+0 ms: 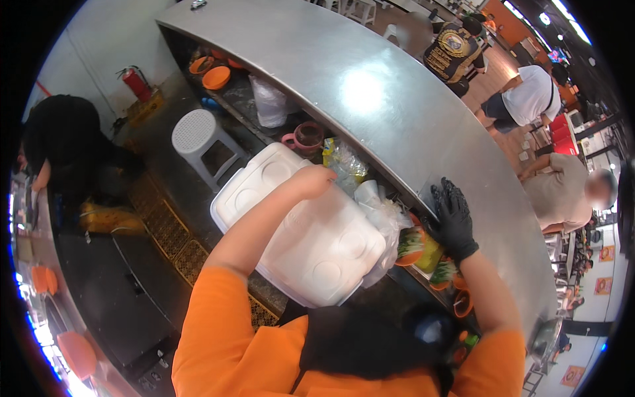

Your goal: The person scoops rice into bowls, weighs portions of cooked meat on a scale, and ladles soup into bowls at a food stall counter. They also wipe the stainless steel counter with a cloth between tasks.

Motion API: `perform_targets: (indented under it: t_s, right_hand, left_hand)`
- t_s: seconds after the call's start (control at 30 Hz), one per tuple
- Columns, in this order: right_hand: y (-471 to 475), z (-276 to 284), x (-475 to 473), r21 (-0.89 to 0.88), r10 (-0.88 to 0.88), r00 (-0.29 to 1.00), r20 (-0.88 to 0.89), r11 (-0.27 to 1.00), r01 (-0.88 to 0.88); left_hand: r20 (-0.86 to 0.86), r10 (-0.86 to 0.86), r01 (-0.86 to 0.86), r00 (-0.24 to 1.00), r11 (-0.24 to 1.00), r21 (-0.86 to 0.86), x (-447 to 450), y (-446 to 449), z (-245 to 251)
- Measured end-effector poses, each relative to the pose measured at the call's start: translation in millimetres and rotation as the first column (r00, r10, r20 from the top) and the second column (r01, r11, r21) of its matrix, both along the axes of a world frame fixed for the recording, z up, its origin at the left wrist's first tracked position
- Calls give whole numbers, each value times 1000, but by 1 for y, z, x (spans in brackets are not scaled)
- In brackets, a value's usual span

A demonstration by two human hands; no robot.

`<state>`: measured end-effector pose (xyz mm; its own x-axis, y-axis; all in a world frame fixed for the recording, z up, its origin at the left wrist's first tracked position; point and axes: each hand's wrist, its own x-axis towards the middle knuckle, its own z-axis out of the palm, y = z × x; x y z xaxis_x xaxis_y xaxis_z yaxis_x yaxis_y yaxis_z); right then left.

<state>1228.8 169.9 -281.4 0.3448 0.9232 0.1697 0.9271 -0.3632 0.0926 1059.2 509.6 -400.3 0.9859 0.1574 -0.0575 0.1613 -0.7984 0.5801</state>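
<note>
My bare left hand (316, 181) is over the white lid of a cooler box (317, 233), near its far long edge. Its fingers look curled, and whether they grip anything is hidden. My right hand (452, 221), in a black glove, lies at the near edge of a stainless steel counter (367, 89) with its thumb apart from the fingers. A thin clear piece (427, 196) shows beside that thumb; I cannot tell what it is. Below the right hand, an orange bowl of cut greens (412, 246) sits on the under-counter shelf.
A grey plastic stool (196, 131) stands beyond the cooler. The shelf holds a pink-handled jug (307, 136), plastic bags (382, 208) and orange bowls (216, 78). A co-worker in black (64, 134) bends at the left. Several people are across the counter.
</note>
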Motion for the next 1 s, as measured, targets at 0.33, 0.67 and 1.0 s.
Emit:
perform_targets:
  t_s: [0.33,0.67,1.0]
  right_hand:
    - [-6,0,0,43,153,975,158,986,-162]
    - [132,-69,-75,204,-106,968,-226,967,153]
    - [186,-141,-39,148,-436,694,-572,778,610]
  left_hand:
    - [-452,418,-608,788,644,-464,161,3,-70]
    - [-445,231,-435,865,-93,-895,95,-1,-52]
    - [-182,195,-233,964,947,-220,92,-1,-63]
